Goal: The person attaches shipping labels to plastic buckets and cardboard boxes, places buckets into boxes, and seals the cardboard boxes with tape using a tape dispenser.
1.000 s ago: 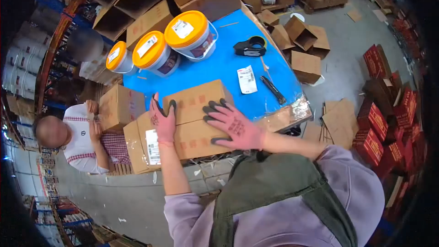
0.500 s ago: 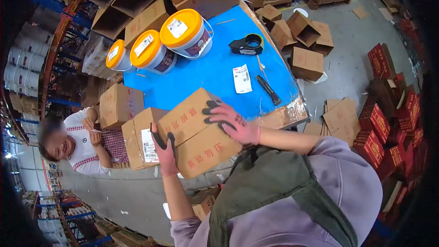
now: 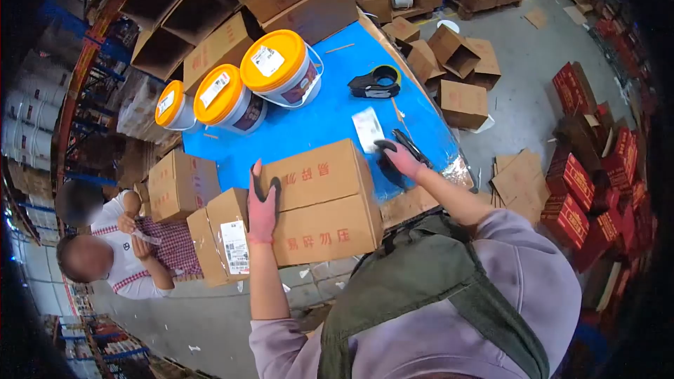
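A large carton [image 3: 319,214] with red printed characters sits at the near edge of the blue-topped bench [image 3: 302,126]. The left hand [image 3: 262,214], in a pink glove with black fingertips, rests against the carton's left end, thumb and fingers apart. The right hand [image 3: 404,161], gloved alike, reaches to a loose shipping label [image 3: 365,128] toward the right edge; its fingertips meet the label's near end, but I cannot tell whether they have closed on it. A black handheld tool [image 3: 408,143] lies just beside that hand, and a tape dispenser [image 3: 375,84] lies beyond the label. Left of the large carton stands a labelled carton [image 3: 214,231]. Three orange-lidded buckets [image 3: 281,74] line the far edge. A co-worker [image 3: 140,260] is at the left end.
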Demonstrator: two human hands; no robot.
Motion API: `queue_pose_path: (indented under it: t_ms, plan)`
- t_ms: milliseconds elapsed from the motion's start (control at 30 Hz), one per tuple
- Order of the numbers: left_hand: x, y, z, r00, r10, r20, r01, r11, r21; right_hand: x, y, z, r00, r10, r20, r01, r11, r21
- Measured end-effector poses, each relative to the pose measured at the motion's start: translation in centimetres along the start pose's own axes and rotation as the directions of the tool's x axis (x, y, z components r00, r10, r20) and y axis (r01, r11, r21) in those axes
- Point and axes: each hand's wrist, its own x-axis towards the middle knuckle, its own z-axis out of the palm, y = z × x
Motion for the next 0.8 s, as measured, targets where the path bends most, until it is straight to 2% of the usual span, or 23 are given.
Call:
queue_pose_path:
  t_ms: [33,67,100,133,167,233,300,333,367,400,433,467,500,533,567,633,667,700,733,767,800]
  plan:
    - [0.4,-0.7,-0.1,0.996,-0.083,0.022,0.086,0.975,-0.205,1.0,0.0,-0.5,0.976,-0.195,-0.097,0.171,0.963,-0.207]
    - [0.0,-0.1,-0.4,0.974,-0.212,0.087,0.228,0.859,-0.458,0.5,-3.3,-0.8,0.973,-0.014,-0.229,-0.026,0.985,-0.171]
    - [-0.6,0.7,-0.7,0.932,-0.315,0.180,0.351,0.659,-0.665,-0.2,-6.6,-2.3,0.984,0.066,-0.167,-0.062,0.998,0.029]
    - [-1.1,1.2,-0.8,0.937,-0.287,0.196,0.346,0.710,-0.613,-0.1,-8.7,-3.4,0.988,0.124,-0.089,-0.101,0.969,0.225]
    - [-1.7,1.5,-0.6,0.952,-0.270,0.146,0.303,0.748,-0.591,0.7,-6.8,-4.2,0.966,-0.073,-0.249,0.073,0.997,-0.009]
    - [-2.6,3.2,0.5,0.968,-0.242,0.064,0.235,0.794,-0.561,1.7,-8.6,-6.7,0.890,-0.320,-0.325,0.238,0.934,-0.268]
    - [-2.8,4.8,1.4,0.976,-0.211,0.058,0.206,0.799,-0.564,4.2,-9.1,-7.4,0.902,-0.302,-0.308,0.213,0.933,-0.290]
    - [-2.7,5.2,1.7,0.981,-0.187,0.051,0.183,0.805,-0.565,5.4,-10.5,-6.8,0.896,-0.330,-0.298,0.165,0.868,-0.468]
    - [-2.2,4.9,1.9,0.988,-0.151,0.027,0.148,0.894,-0.422,6.6,-11.8,-6.3,0.891,-0.361,-0.276,0.118,0.770,-0.627]
    - [-2.0,5.2,2.5,0.988,-0.152,0.029,0.146,0.852,-0.503,9.1,-10.5,-6.2,0.894,-0.376,-0.244,0.145,0.758,-0.636]
    - [-1.8,5.4,2.8,0.988,-0.153,0.023,0.138,0.803,-0.580,12.6,-6.4,-6.1,0.898,-0.420,-0.135,0.128,0.540,-0.832]
    - [-1.3,4.0,2.7,0.992,-0.113,-0.061,0.093,0.959,-0.268,15.2,-3.2,-6.0,0.897,-0.441,-0.015,0.118,0.271,-0.955]
    - [-0.9,2.8,2.4,0.992,-0.094,-0.080,0.084,0.990,-0.117,16.4,-1.8,-6.0,0.946,-0.317,0.064,0.141,0.228,-0.963]
    - [-0.4,1.5,1.8,0.992,-0.078,-0.095,0.083,0.996,0.042,17.0,-1.9,-6.7,0.961,-0.264,0.080,0.140,0.219,-0.966]
    - [0.4,-0.8,1.1,0.988,-0.119,-0.103,0.124,0.991,0.044,17.6,-2.2,-6.5,0.973,-0.210,0.093,0.138,0.211,-0.968]
    - [1.1,-3.1,1.7,0.974,-0.165,-0.154,0.173,0.984,0.037,16.1,-8.4,-6.1,0.989,-0.017,0.147,0.148,0.130,-0.980]
    - [0.2,1.6,0.9,0.981,-0.154,-0.117,0.170,0.975,0.140,15.2,-8.6,-6.7,0.945,-0.307,0.116,0.216,0.314,-0.925]
    - [0.1,2.1,0.8,0.976,-0.167,-0.143,0.185,0.974,0.128,14.6,-8.5,-7.4,0.834,-0.552,0.018,0.324,0.463,-0.825]
    - [0.2,2.3,0.8,0.975,-0.158,-0.154,0.176,0.978,0.112,12.6,-12.5,-7.3,0.892,-0.435,-0.123,0.252,0.705,-0.662]
    - [0.2,2.2,0.8,0.977,-0.151,-0.152,0.168,0.980,0.103,9.4,-18.7,-6.8,0.936,-0.262,-0.234,0.140,0.888,-0.438]
    - [0.4,0.9,1.2,0.974,-0.166,-0.151,0.182,0.978,0.103,7.4,-21.7,-6.3,0.913,-0.320,-0.253,0.250,0.929,-0.273]
